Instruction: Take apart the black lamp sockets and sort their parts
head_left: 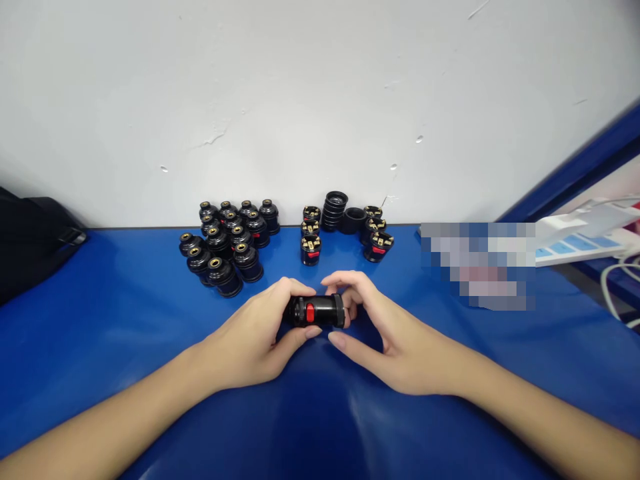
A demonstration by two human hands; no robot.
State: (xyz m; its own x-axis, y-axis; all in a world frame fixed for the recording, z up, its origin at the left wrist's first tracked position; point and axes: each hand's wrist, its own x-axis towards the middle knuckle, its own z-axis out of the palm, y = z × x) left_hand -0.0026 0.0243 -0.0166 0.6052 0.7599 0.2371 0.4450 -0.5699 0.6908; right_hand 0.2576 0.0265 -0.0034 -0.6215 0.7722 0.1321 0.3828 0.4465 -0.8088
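Note:
My left hand [270,327] is closed around a black lamp holder [323,311] with a red switch, which lies sideways just above the blue table. Its ringed collar end points right. My right hand [380,333] is loosely curved at that end, thumb apart from the holder and fingertips close to the rim; whether they touch it is unclear. Beyond my left hand stand several finished-looking black lamp holders [225,277] with brass-edged top holes. Farther on, short black socket bodies [311,251] with brass contacts and red switches stand in two small groups, one farther right [379,248].
A stack of black threaded rings [334,212] and a lower black ring [353,220] stand by the white wall [320,100]. A dark bag [35,240] lies at left. On the right are a blurred-out patch [480,267], a white-and-blue item [580,247] and white cables [613,287].

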